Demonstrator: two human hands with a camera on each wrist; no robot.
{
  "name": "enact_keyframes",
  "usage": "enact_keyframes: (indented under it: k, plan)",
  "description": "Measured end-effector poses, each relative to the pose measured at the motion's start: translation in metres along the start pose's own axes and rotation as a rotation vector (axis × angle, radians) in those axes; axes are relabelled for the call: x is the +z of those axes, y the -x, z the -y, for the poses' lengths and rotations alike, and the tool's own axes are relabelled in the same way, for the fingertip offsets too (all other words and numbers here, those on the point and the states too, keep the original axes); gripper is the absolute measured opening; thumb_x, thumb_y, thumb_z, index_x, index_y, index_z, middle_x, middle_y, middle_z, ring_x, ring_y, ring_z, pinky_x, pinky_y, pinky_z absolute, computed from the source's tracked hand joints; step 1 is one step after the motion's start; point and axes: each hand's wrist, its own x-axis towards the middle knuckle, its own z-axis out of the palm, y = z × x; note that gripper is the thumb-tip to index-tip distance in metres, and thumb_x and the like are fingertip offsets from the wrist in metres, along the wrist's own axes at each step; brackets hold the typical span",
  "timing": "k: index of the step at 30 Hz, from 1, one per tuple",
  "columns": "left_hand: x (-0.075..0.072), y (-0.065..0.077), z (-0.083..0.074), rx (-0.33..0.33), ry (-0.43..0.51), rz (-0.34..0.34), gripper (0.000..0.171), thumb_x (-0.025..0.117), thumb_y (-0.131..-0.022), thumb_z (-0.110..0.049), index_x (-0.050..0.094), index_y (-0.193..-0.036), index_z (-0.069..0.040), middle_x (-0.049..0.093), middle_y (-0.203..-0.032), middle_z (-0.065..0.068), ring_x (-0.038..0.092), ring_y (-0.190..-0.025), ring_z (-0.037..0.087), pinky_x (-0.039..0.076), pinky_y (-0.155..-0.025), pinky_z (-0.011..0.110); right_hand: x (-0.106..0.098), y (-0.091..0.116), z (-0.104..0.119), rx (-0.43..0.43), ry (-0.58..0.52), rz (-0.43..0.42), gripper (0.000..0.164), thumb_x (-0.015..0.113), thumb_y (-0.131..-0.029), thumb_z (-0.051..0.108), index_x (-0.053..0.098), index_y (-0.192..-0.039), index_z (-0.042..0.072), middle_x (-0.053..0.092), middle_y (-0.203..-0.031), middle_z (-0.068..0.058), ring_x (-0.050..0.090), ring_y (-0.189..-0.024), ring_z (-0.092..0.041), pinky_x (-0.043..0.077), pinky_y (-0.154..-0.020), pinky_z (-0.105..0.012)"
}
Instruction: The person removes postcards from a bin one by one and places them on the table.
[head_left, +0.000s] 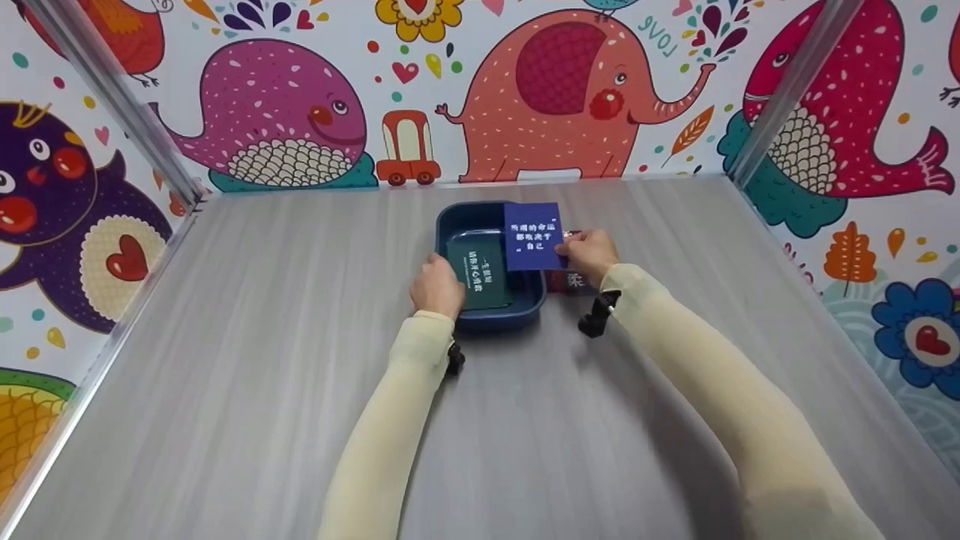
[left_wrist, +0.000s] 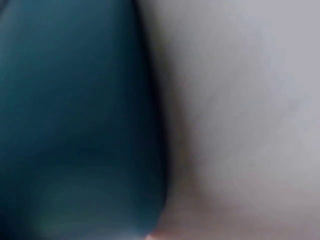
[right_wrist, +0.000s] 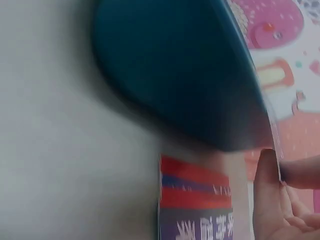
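A dark blue plastic basin [head_left: 491, 322] stands on the table, with a dark green card [head_left: 484, 289] with white writing lying inside it. My left hand [head_left: 437, 287] grips the basin's left wall, fingers curled at the rim. Between thumb and fingers, my right hand [head_left: 595, 253] pinches the right edge of a blue-purple card [head_left: 534, 238] with white writing. That card overlaps the basin's far right part in the head view. Beneath my right hand, beside the basin, lies a red and dark card [right_wrist: 196, 197] with white characters, partly hidden in the head view.
The grey wood-grain table [head_left: 300, 360] reaches back to a wall panel [head_left: 420, 67] printed with cartoon animals. Metal posts [head_left: 135, 112] rise at the far corners. A black strap device [head_left: 598, 315] sits on my right wrist.
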Motion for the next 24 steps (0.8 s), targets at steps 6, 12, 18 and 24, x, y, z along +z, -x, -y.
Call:
enact_keyframes:
  k: [6, 12, 18, 24]
  plan:
    - [0.001, 0.000, 0.000, -0.004, 0.000, 0.000, 0.042, 0.068, -0.090, -0.012, 0.055, -0.127, 0.005, 0.071, -0.111, 0.021, 0.071, -0.099, 0.039, 0.056, -0.084, 0.051, -0.027, -0.010, -0.004, 0.100, -0.036, 0.070, 0.032, 0.060, -0.097, 0.007, 0.055, -0.126, -0.003, 0.066, -0.105, -0.004, 0.064, -0.083, -0.008, 0.054, -0.087, -0.025]
    - [0.000, -0.001, -0.002, 0.009, -0.002, 0.005, 0.045, 0.067, -0.092, -0.012, 0.053, -0.130, 0.006, 0.071, -0.113, 0.020, 0.071, -0.098, 0.038, 0.057, -0.084, 0.050, -0.062, -0.018, -0.008, 0.194, -0.143, 0.122, 0.031, 0.059, -0.096, 0.004, 0.047, -0.124, -0.001, 0.063, -0.082, 0.005, 0.062, -0.074, -0.005, 0.055, -0.078, -0.019]
    - [-0.001, -0.002, 0.002, -0.006, -0.002, 0.008, 0.045, 0.066, -0.092, -0.012, 0.053, -0.130, 0.006, 0.071, -0.111, 0.021, 0.071, -0.098, 0.038, 0.057, -0.084, 0.051, -0.082, -0.023, -0.011, 0.205, 0.055, 0.148, 0.021, 0.058, -0.097, 0.007, 0.053, -0.116, -0.002, 0.063, -0.076, 0.005, 0.061, -0.075, -0.006, 0.055, -0.073, -0.019]
    - [0.002, -0.002, 0.002, -0.013, 0.002, 0.010, 0.045, 0.068, -0.091, -0.012, 0.054, -0.129, 0.006, 0.070, -0.113, 0.021, 0.071, -0.100, 0.039, 0.056, -0.086, 0.051, -0.092, -0.023, -0.021, 0.189, 0.205, 0.148, 0.050, 0.061, -0.097, 0.010, 0.041, -0.138, -0.010, 0.059, -0.097, -0.001, 0.058, -0.087, -0.009, 0.051, -0.075, -0.019]
